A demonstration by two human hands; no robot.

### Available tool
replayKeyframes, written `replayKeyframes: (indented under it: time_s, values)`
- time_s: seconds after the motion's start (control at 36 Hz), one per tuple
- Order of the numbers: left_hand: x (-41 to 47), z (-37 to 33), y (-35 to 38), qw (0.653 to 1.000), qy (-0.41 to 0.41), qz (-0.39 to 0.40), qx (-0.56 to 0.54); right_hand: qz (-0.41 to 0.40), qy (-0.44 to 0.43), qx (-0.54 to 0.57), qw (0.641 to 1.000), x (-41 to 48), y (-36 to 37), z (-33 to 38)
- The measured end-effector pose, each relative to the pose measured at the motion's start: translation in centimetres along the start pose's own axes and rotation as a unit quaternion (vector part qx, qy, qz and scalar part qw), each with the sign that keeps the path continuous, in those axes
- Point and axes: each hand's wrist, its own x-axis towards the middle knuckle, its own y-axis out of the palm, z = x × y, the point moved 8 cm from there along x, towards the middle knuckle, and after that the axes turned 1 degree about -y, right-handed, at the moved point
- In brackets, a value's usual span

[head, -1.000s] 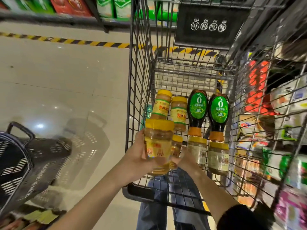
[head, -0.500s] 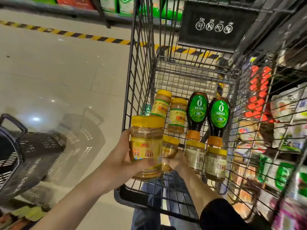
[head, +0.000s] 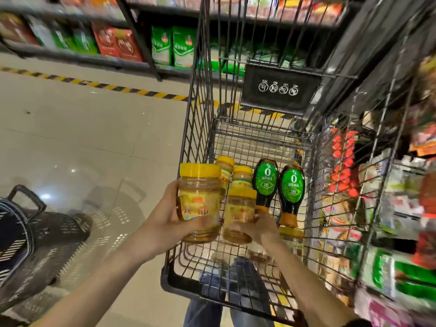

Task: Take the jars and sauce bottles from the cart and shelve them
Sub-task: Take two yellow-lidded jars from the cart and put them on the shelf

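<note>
My left hand [head: 165,220] grips a large yellow-lidded jar [head: 199,201], held upright above the near left corner of the wire cart [head: 195,128]. Beside it, my right hand [head: 262,228] holds a second, smaller-looking yellow-lidded jar [head: 239,213] inside the cart. Behind them on the cart floor lie two small yellow-capped jars [head: 241,177] and two dark sauce bottles with green labels [head: 291,187]. Another yellow-lidded jar [head: 291,237] shows partly behind my right hand.
A black plastic basket [head: 26,241] stands on the tiled floor at the left. Stocked shelves [head: 401,208] run close along the cart's right side, blurred. More shelves with red and green packs [head: 162,43] stand across the aisle, behind a yellow-black floor stripe [head: 94,83].
Both hands have risen with their jars. The right hand's jar has come up off the cart floor. The view has tilted up, showing more of the far shelves.
</note>
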Motion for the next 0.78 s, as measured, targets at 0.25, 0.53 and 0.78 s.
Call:
replayKeyframes:
  time_s: [0.25, 0.53, 0.78]
  values:
    - [-2.1, -7.9, -0.9, 0.994, 0.098, -0.027, -0.029, -0.03, -0.163, 0.114, 0.98, -6.8, -9.3, 10.6]
    - [-4.6, -19.7, -1.2, 0.969, 0.235, -0.073, 0.026, -0.119, -0.329, 0.097, 0.932, -18.4, -19.3, 21.2]
    - [-8.9, -29.2, 0.3, 0.93, 0.358, -0.046, 0.072, -0.246, -0.41, 0.113, 0.871, -29.5, -26.0, 23.7]
